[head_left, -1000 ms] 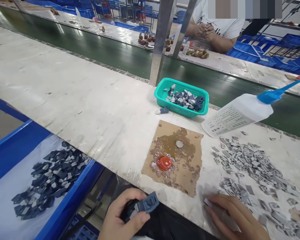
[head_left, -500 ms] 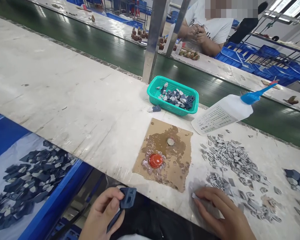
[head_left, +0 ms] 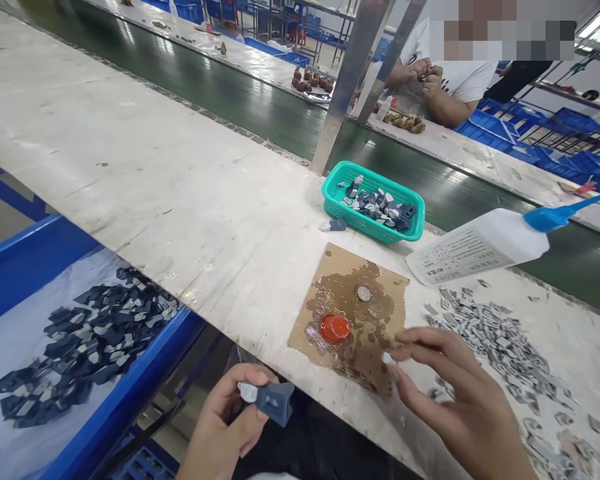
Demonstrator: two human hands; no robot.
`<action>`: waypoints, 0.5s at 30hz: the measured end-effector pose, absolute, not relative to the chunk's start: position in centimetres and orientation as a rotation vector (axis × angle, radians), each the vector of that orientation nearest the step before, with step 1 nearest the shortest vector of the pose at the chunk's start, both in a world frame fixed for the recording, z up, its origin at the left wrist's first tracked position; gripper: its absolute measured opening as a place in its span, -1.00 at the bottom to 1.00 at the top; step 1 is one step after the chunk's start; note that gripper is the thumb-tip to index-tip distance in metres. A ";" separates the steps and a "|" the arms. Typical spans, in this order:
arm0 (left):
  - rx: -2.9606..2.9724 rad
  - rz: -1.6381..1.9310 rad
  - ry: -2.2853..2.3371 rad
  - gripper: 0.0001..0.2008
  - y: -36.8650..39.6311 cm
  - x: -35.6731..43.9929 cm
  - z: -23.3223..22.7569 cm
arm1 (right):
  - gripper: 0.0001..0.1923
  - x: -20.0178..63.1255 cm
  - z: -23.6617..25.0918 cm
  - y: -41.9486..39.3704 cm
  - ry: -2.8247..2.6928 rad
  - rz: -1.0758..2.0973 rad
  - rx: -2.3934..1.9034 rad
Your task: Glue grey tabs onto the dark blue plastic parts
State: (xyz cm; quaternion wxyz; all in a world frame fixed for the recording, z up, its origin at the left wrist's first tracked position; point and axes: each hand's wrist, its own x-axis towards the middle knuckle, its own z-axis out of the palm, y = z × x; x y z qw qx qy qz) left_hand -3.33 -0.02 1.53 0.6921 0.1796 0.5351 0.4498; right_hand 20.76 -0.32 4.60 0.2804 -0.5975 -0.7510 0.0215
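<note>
Between the thumb and fingers of my left hand [head_left: 230, 417] is a dark blue plastic part [head_left: 275, 401] with a light grey piece at one end, held in front of the table edge. My right hand [head_left: 455, 390] pinches a small whitish piece [head_left: 388, 359] at its fingertips, over the near right corner of a stained cardboard sheet [head_left: 315, 307]. On the cardboard lie a wet red cap-like dish [head_left: 335, 329] and a small round pale disc [head_left: 365, 293]. Right of them is a pile of small grey pieces [head_left: 500, 333], partly behind my right hand.
A green basket [head_left: 373, 230] of blue and grey parts stands behind the cardboard, with one part [head_left: 334, 225] beside it. A white bottle with a blue nozzle [head_left: 485, 247] leans right. Blue crate [head_left: 105, 420] holds many parts. Beyond the green conveyor [head_left: 250, 117] sits a person [head_left: 445, 80].
My right hand has lifted its small piece from the table and moved toward the cardboard. My left hand has turned the blue part, so its grey end shows. The view has shifted left.
</note>
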 end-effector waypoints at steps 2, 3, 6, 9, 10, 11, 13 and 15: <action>0.321 1.011 1.188 -0.67 0.1 -3.9 1.6 | -0.99 19.9 4.9 1.5 -2.055 0.090 -1.554; 0.287 1.010 1.187 -0.67 0.1 -4.1 1.6 | -0.99 19.5 4.9 2.3 -2.079 0.111 -1.548; 0.218 0.986 1.192 -0.67 0.2 -4.9 1.7 | -0.97 19.0 4.8 3.8 -2.146 0.133 -1.538; 0.238 0.981 1.224 -0.70 0.4 -5.3 1.8 | -0.95 18.7 4.7 4.5 -2.212 0.111 -1.500; 0.262 0.977 1.245 -0.71 0.4 -5.3 1.8 | -0.95 18.6 4.6 4.6 -2.230 0.106 -1.490; 0.287 0.967 1.271 -0.72 0.5 -5.3 1.9 | -0.95 18.5 4.6 4.7 -2.244 0.101 -1.483; 0.323 0.941 1.320 -0.66 0.5 -5.2 1.9 | -0.95 18.4 4.5 4.8 -2.263 0.087 -1.469; 0.333 0.940 1.332 -0.61 0.4 -5.1 1.8 | -0.96 18.3 4.4 4.8 -2.276 0.082 -1.461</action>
